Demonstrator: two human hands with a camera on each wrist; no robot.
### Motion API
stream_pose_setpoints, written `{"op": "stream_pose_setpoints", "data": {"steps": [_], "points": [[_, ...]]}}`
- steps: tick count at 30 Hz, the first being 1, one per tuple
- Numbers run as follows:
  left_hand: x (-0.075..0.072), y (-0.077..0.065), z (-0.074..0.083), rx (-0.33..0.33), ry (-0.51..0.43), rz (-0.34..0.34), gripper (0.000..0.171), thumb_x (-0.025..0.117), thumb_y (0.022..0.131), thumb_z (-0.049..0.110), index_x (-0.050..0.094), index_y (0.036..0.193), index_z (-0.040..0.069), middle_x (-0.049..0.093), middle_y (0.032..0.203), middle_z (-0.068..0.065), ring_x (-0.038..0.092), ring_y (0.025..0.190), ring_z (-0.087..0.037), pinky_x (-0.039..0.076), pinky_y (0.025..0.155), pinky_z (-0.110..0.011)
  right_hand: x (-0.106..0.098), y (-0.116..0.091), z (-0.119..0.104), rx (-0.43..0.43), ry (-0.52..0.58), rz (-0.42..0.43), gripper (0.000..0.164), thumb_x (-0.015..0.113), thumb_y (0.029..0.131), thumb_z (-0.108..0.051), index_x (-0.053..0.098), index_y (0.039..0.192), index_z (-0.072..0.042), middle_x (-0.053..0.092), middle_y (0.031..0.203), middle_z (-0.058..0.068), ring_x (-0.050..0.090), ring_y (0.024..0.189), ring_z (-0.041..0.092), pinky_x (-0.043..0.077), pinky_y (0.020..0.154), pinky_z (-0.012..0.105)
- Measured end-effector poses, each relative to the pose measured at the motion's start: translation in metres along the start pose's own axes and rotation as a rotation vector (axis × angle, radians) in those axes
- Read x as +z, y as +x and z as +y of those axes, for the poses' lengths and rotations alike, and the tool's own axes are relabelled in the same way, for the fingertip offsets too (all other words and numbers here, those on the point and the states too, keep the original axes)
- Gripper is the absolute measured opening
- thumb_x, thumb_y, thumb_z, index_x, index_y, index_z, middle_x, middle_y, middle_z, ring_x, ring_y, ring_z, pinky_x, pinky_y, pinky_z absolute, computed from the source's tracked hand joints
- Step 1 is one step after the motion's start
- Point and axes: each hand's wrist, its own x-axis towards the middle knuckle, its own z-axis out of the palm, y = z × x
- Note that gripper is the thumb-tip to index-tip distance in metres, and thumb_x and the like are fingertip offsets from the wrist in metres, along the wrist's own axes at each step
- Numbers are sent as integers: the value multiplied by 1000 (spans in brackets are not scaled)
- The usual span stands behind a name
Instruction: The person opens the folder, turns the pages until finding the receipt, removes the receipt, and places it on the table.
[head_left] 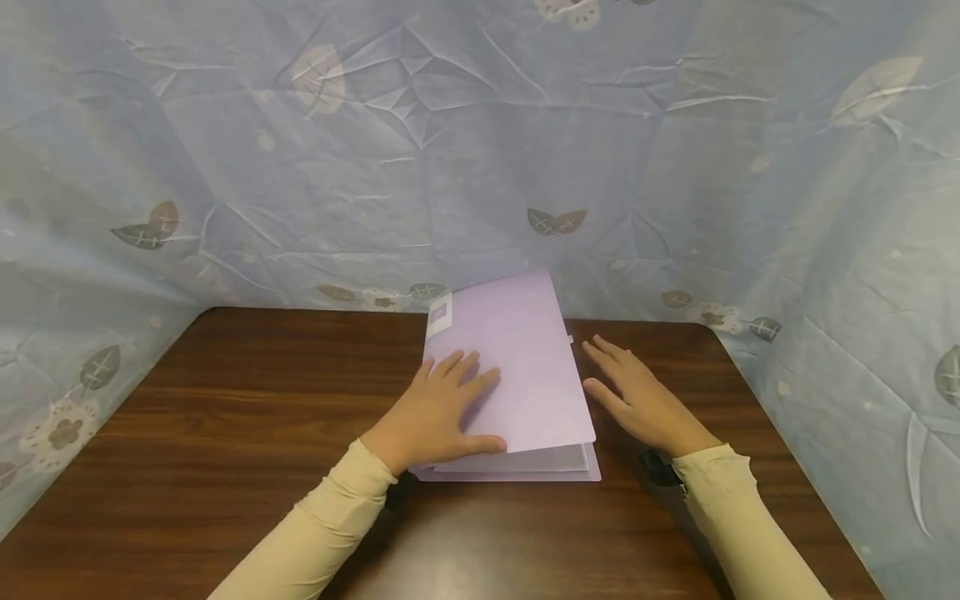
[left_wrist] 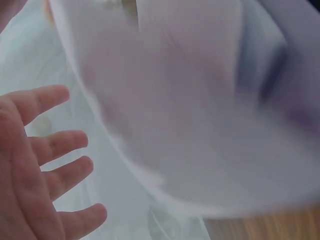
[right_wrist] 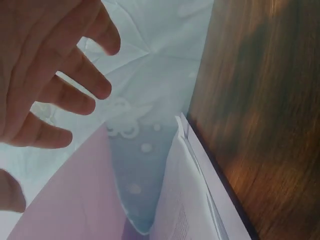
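Note:
A pale purple folder point(head_left: 525, 358) lies on the table with its front cover partly raised, so white pages point(head_left: 525, 461) show under the near edge. A small white label point(head_left: 441, 315) sits at the cover's upper left. My left hand point(head_left: 438, 412) is over the cover's left side, fingers spread; whether it touches the cover I cannot tell. In the left wrist view the cover point(left_wrist: 175, 140) is blurred beside that hand. Just off the folder's right edge, my right hand point(head_left: 645, 400) holds nothing, its fingers extended. The right wrist view shows the gap between cover and pages point(right_wrist: 180, 190).
The dark brown wooden table point(head_left: 247, 400) spreads out around the folder. A pale blue-grey curtain point(head_left: 480, 167) with leaf and flower prints hangs behind it and along both sides. A small tab point(head_left: 570, 339) sticks out from the folder's right edge.

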Motion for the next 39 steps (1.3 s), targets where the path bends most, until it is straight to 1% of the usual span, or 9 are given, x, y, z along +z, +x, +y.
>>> {"op": "stream_pose_setpoints", "data": {"steps": [4,7,11,14,19,25,29,32,39], "points": [[6,10,20,49,24,-42,100,63,82,80,42,160,22,34,166,-17,28,154,-39,20,121,-67,1,-2,-1,21,21,-23,65,47,109,-47,29,165,-19,24,171,9,26,155,38,27,119,64],[8,15,32,79,40,-59,98,68,83,76,41,160,21,35,165,-17,30,153,-39,23,120,-66,1,-3,-1,32,27,-34,66,48,108,-48,28,165,-22,25,170,8,29,154,36,31,117,64],[14,22,43,109,91,-62,93,73,84,68,42,159,22,38,164,-17,35,151,-38,30,118,-64,3,-4,0,41,32,-51,68,49,107,-50,27,165,-23,28,169,10,31,153,37,33,116,64],[19,27,50,102,124,-80,90,73,85,65,43,159,23,39,163,-16,37,150,-37,34,116,-63,6,-4,3,66,40,-92,70,48,107,-53,28,165,-19,31,168,13,34,151,38,34,116,64],[27,31,55,72,160,-109,89,74,84,66,45,158,25,40,163,-14,38,149,-36,36,115,-62,10,-5,6,100,60,-171,75,50,105,-56,32,163,-11,35,165,16,37,149,40,33,116,63],[32,34,57,52,172,-133,87,75,83,66,50,155,25,43,161,-14,40,148,-36,36,115,-62,15,-5,8,90,58,-232,81,54,102,-58,30,164,-12,34,165,17,36,150,41,32,117,64],[34,35,58,55,191,-131,86,77,81,66,53,152,24,46,158,-13,43,146,-36,39,113,-61,17,-6,9,87,63,-256,83,56,101,-59,29,164,-12,36,164,18,37,150,41,32,117,62],[36,37,59,62,217,-130,85,77,80,67,56,150,24,50,154,-12,46,143,-35,42,111,-60,19,-6,9,78,57,-269,82,59,100,-57,32,163,-12,39,163,18,38,149,40,33,117,61],[39,42,64,61,264,-147,80,80,77,66,63,142,23,58,142,-10,52,135,-32,45,107,-58,21,-7,9,65,-20,-326,75,60,99,-57,45,157,-11,43,159,22,40,146,43,36,114,64]]}}
